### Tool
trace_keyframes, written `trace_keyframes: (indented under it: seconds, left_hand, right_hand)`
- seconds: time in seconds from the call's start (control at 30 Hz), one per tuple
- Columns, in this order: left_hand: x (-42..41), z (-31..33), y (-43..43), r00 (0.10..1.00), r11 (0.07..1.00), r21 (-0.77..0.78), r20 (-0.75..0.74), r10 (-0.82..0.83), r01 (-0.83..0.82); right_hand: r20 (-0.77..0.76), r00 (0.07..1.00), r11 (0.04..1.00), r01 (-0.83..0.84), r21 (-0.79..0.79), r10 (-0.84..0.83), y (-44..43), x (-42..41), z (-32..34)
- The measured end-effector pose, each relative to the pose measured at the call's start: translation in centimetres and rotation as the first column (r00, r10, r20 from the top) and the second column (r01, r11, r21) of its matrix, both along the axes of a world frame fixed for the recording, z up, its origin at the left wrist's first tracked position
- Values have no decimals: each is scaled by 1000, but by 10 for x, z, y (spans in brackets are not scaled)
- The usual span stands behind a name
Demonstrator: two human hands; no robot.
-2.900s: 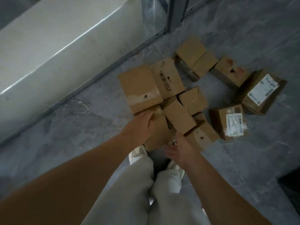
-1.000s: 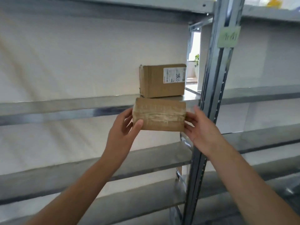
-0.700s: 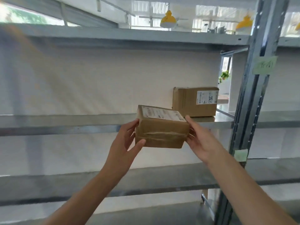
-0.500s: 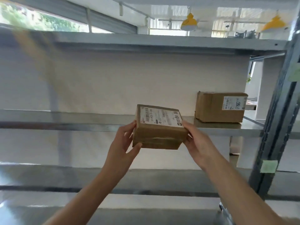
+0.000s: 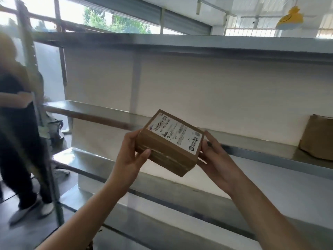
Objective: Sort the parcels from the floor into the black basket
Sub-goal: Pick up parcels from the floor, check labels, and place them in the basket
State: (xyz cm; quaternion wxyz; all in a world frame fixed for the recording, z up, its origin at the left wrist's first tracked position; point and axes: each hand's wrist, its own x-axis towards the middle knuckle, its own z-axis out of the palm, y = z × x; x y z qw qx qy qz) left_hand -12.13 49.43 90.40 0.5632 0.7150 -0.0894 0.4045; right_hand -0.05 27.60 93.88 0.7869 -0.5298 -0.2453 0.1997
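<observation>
Before the shelf, curled fingers grip parcel.

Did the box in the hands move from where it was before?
Yes. The labelled parcel has gone left: it was just under the box on the shelf, and now is well left of it.

view: head, wide-angle | position: worn at head height before the shelving rack | heading: looked forward, slightly rolled, shelf edges slanted down to the right | range: close on the parcel held by left hand and right hand at centre | margins: person at left edge, box at the shelf's right end
</observation>
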Motion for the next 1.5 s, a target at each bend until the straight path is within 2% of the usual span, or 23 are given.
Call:
trace_keyframes:
  seconds: [0.07,0.27,0.43,0.53,0.67,0.83,1.0,1.3,1.4,1.5]
  left_hand:
    - [-10,-2,27,999,999,-9,-38,35,-36]
    - [-30,-6,89,970,969,-79,-92,225,-233]
    - [-37,-7,120,907,890,-176,-74,415,-421]
    - [-39,-5,134,852,820,-260,-17,524,-509]
    - [-46,-1,154,777,737,-286,-42,629,-612]
    - [-60,-5,168,719,662,-315,-110,686,-680]
    - [-72,-25,192,675,586,-356,-223,703,-728]
    - [-90,-65,204,656,568,-333,-303,691,-753]
    - [-112,-81,209,622,507,-373,-329,711,-777]
    - [-143,-97,221,538,410,-375,-360,762,-831]
  right_hand:
    - [42,995,994,-88,-69,91,22,-2,-1]
    - [58,967,964,-240,-111,247,97,0,-9]
    - [-11,938,936,-346,-57,346,158,-1,-15]
    - [31,921,920,-385,-72,388,191,-4,-20]
    - [65,876,874,-468,-129,479,239,-10,-26]
    - [142,821,832,-534,-154,553,291,-19,-40]
    - [155,772,787,-607,-112,617,332,-20,-53]
    - [172,637,660,-728,-186,752,382,-26,-89]
    - [120,617,627,-749,-216,778,404,-45,-105]
    - [101,557,562,-784,-263,824,429,-74,-116]
